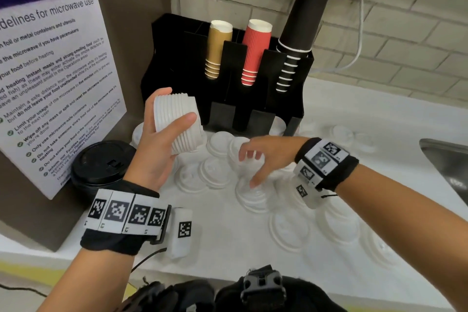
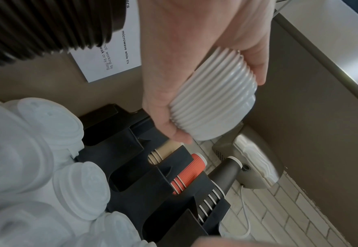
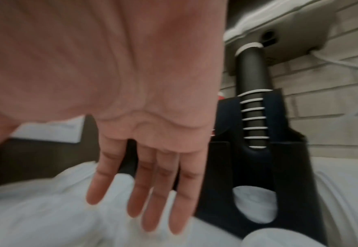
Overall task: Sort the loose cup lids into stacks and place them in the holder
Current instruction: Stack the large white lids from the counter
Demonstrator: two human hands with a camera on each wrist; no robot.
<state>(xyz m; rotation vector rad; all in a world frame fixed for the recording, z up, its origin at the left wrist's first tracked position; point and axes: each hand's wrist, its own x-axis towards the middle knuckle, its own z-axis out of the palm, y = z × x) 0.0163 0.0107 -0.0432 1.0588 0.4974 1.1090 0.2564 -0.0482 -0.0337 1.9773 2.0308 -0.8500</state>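
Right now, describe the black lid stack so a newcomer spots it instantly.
Start at the black cup holder against the brick wall, then look left and nearer, to the foot of the microwave guidelines poster. The black lid stack stands there on the counter, the only dark lids; all the loose lids are white.

The person's forearms are bare; no sleeves show. Each wrist carries a black fabric wristband with a curved row of white plates on top, each plate printed with a black-and-white square code marker. On the left wrist four such markers sit side by side, with small digits under them, and a white block bearing one more marker juts out beside the band. A thin black cable trails from under that band. The right wrist has a like black band with several markers wrapped around it and a short black cord at its edge. At the chest hangs dark gear with a grey buckle.
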